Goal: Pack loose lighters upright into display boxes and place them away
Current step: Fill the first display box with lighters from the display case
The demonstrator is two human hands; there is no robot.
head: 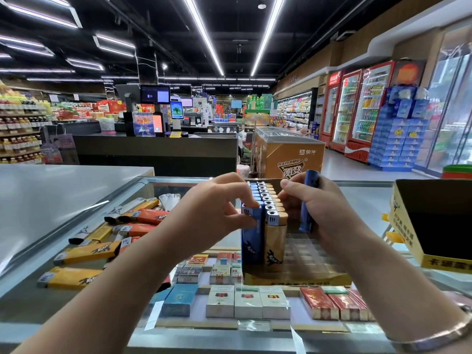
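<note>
A yellow display box [296,278] with a clear slotted insert stands on the glass counter, holding two rows of upright lighters, blue [251,238] on the left and tan [274,241] on the right. My left hand [219,200] pinches the top of the front blue lighter in the box. My right hand [314,208] holds a single blue lighter [307,200] upright just right of the rows, above empty slots. Several loose orange, yellow and white lighters [102,241] lie flat on the counter to the left.
A second yellow display box [434,226] stands open at the right edge. Cigarette packs [245,300] lie under the glass counter top [362,195]. A grey counter [51,190] adjoins on the left. Behind are a checkout desk, a freezer chest and drink fridges.
</note>
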